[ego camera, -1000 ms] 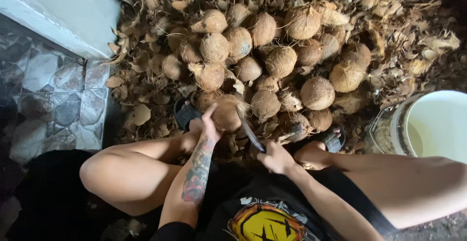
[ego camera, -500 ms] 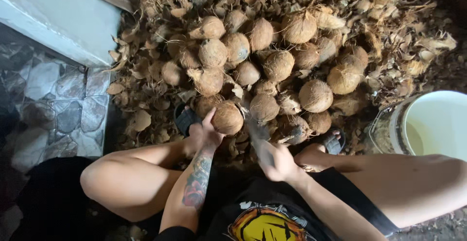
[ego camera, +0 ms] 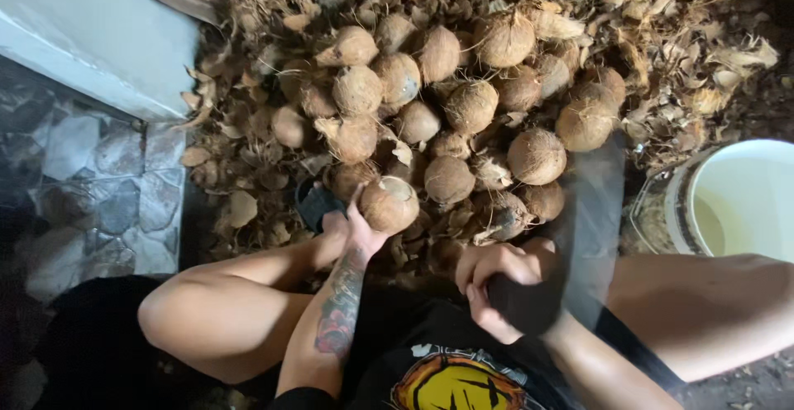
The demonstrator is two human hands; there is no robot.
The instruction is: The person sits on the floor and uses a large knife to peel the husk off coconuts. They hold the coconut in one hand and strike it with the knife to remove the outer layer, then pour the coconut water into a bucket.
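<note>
The left hand (ego camera: 351, 230) wraps its fingers around one brown coconut (ego camera: 389, 204) near the person's knees, and its top looks cut a little, showing a pale spot. The right hand (ego camera: 496, 282) is closed tight on the dark handle of a big knife (ego camera: 591, 211) (the blade is blurry), raised to the right of that coconut. A big pile of coconuts (ego camera: 463, 104) lies just beyond, whole as far as I can see, so I think most of the work is left.
</note>
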